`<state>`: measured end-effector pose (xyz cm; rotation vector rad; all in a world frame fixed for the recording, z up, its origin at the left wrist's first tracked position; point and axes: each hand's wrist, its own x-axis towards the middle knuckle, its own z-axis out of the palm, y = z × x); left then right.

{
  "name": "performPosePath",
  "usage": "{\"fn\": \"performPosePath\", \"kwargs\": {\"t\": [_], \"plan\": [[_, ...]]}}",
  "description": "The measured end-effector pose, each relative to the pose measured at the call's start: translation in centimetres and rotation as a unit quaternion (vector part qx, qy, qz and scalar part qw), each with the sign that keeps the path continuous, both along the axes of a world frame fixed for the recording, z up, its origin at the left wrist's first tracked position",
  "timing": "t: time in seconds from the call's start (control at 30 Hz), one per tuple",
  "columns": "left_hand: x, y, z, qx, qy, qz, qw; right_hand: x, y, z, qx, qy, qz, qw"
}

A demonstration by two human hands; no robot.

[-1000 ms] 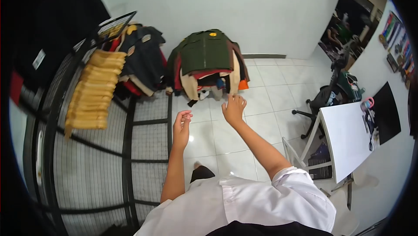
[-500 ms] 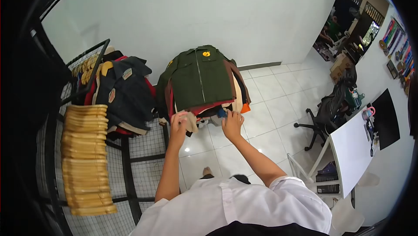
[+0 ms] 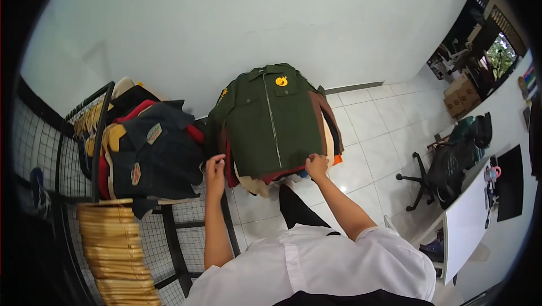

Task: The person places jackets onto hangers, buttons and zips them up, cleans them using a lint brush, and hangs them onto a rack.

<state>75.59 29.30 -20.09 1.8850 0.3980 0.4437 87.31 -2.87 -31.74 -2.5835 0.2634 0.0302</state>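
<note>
The green jacket is in the middle of the frame, front side up, on top of a pile of clothes. It has a long zip and a yellow badge near the top. Brown, cream, black, red and orange bits of cloth poke out around its edges.

The two hands are apart. The right hand is at the jacket's bottom edge, with its fingers bent on the cloth; I cannot tell if they pinch it. The left hand is by the pile's left side, its fingers a little curled; I cannot tell if it holds anything.

On the left is a black wire rack. In its upper part are more clothes, with a dark jacket with two patches in front. Many wooden hangers sit in a row at the lower left.

Brown boxes stand at the upper right; I cannot see inside them. A black chair and a white desk are on the right.
</note>
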Motion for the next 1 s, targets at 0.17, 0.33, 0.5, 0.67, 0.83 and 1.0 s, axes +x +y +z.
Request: {"fn": "performPosePath", "kwargs": {"t": [0.17,0.33,0.5,0.67,0.83,1.0], "plan": [[6.8,1.7,-3.3,-0.022,0.087,-0.004,0.996,11.4,3.9,-3.0,0.001,0.030,0.109,0.994],[16.8,4.9,-6.9,-0.048,0.120,0.068,0.989,19.8,6.3,-5.6,-0.034,-0.046,0.219,0.974],[27.1,2.4,-13.3,0.092,0.150,-0.023,0.984,27.7,10.8,-6.5,-0.069,-0.134,0.284,0.947],[38.2,1.4,-16.4,0.142,0.165,-0.103,0.971,37.2,13.7,-8.6,-0.074,-0.118,0.258,0.956],[48.0,2.2,-19.3,0.269,0.104,-0.067,0.955,47.2,14.3,-10.0,-0.045,-0.174,0.236,0.955],[56.4,10.7,-24.0,0.338,0.180,-0.079,0.920,55.0,14.3,-11.1,-0.023,-0.157,0.258,0.953]]}}
